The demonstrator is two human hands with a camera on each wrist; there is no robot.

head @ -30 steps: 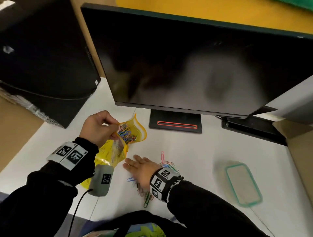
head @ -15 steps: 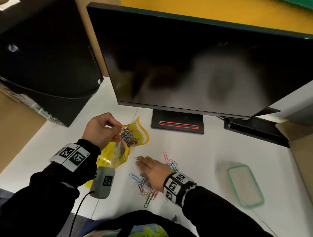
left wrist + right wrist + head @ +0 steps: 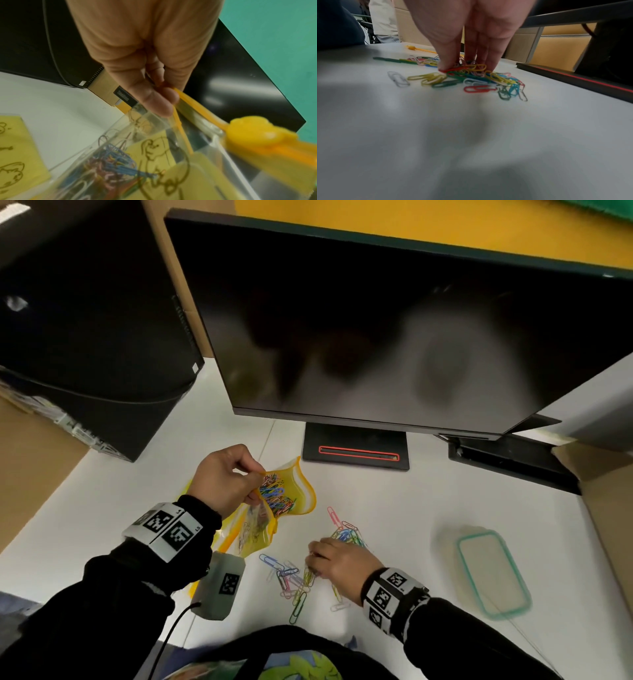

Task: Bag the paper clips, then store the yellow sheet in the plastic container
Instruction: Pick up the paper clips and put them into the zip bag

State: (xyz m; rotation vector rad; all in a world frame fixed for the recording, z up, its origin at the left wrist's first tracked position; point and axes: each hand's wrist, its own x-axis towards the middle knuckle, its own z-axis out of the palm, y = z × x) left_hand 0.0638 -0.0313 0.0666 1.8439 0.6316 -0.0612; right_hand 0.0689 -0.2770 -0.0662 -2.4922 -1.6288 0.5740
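My left hand [image 3: 224,481] pinches the bag's [image 3: 286,494] open rim. My right hand [image 3: 337,559], curled onto loose paper clips [image 3: 476,77], hides its grip. Blurred plastic container [image 3: 493,573] at three o'clock.

Monitor [image 3: 394,337] (dark) beside computer tower [image 3: 92,320]

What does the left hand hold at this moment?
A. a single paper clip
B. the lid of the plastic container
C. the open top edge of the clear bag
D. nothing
C: the left hand pinches the yellow-trimmed rim of the clear bag, which already contains paper clips.
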